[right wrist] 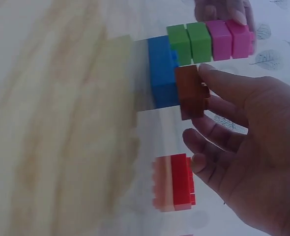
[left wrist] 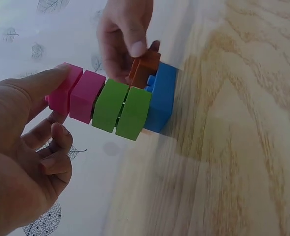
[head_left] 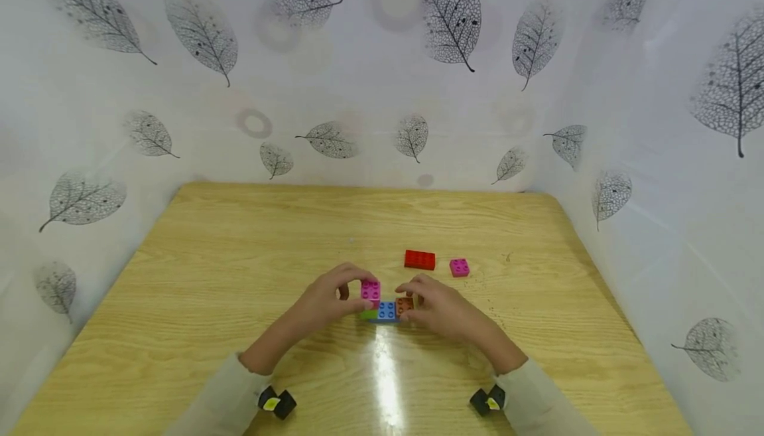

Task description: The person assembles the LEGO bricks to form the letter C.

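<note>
A blue toy brick (left wrist: 162,101) lies on the table, with two green bricks (left wrist: 110,105) and two pink bricks stacked on its left end. My left hand (head_left: 325,300) pinches the top pink brick (left wrist: 66,88) between thumb and fingers. At the blue brick's right end, my right hand (head_left: 444,310) holds a brown brick (right wrist: 189,93) by thumb and fingertips. The brown brick sits against the blue studs and appears to stick out a little past the end; whether it is fully pressed down, I cannot tell.
Behind the right hand, a red brick (head_left: 420,259) lies on the wooden table (head_left: 268,223). A loose pink brick (head_left: 459,267) is to its right. A white leaf-patterned sheet (head_left: 358,97) rises at the table's back and sides.
</note>
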Action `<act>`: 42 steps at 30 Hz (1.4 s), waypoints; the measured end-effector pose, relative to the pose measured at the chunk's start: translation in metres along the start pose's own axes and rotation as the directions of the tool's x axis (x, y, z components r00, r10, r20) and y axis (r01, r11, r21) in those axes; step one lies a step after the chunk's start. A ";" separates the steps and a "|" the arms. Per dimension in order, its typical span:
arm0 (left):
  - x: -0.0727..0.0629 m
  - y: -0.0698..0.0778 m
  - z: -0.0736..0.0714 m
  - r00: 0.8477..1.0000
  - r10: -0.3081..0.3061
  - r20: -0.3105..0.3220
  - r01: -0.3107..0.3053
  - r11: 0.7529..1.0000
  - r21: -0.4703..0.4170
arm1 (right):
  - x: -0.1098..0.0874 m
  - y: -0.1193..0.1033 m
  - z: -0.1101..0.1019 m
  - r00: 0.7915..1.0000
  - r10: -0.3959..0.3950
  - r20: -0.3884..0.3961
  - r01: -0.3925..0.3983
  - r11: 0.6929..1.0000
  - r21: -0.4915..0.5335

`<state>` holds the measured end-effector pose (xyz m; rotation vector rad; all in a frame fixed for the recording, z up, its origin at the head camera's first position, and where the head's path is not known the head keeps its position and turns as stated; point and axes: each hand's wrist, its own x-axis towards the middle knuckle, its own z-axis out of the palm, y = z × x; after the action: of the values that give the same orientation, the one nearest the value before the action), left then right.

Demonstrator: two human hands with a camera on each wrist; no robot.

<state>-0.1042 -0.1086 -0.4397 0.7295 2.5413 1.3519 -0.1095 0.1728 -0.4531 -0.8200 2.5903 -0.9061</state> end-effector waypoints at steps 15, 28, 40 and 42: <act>-0.003 -0.008 -0.007 0.999 -0.022 -0.024 0.018 0.992 -0.122 | 0.015 -0.026 0.004 0.973 -0.082 -0.217 0.145 0.945 0.292; -0.006 -0.006 -0.005 0.998 -0.040 -0.054 0.031 0.988 -0.149 | 0.025 -0.037 0.008 0.964 -0.136 -0.229 0.197 0.943 0.269; -0.007 -0.007 -0.003 0.996 -0.083 -0.041 0.078 0.992 -0.103 | 0.028 -0.030 0.013 0.920 -0.270 -0.283 0.334 0.919 0.211; -0.006 -0.009 -0.002 0.995 -0.089 -0.042 0.084 0.991 -0.103 | 0.028 -0.029 0.014 0.912 -0.287 -0.293 0.353 0.914 0.202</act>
<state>-0.1031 -0.1171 -0.4457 0.5687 2.4866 1.4728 -0.1138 0.1306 -0.4477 -1.1440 2.5104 -1.4947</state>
